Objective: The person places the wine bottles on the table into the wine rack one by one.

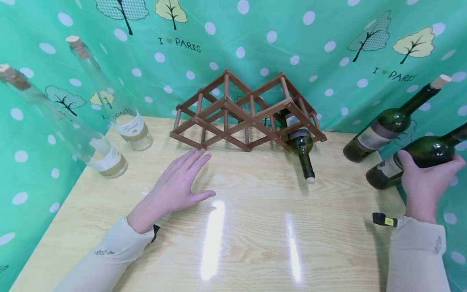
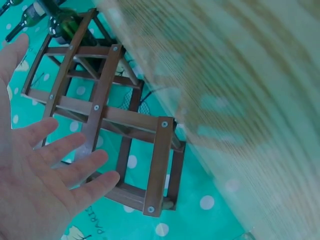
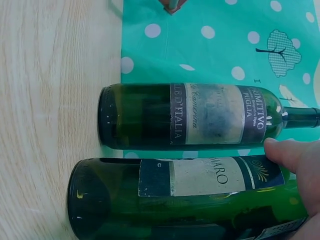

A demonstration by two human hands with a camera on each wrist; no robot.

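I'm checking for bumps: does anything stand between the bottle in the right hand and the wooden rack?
Yes: another green bottle stands close beside the held bottle, between it and the rack.

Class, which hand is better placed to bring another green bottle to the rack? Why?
Probably the right hand: it grips a green bottle, while the left hand, near the rack, holds nothing.

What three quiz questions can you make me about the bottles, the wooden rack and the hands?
1. How many bottles are in the wooden rack?
2. True or false: the left hand grips a clear bottle.
3. What does the right hand hold: A, a loose cork; B, a green bottle; C, the rack?

Key: 1. One. 2. False, its fingers are spread and hold nothing. 3. B.
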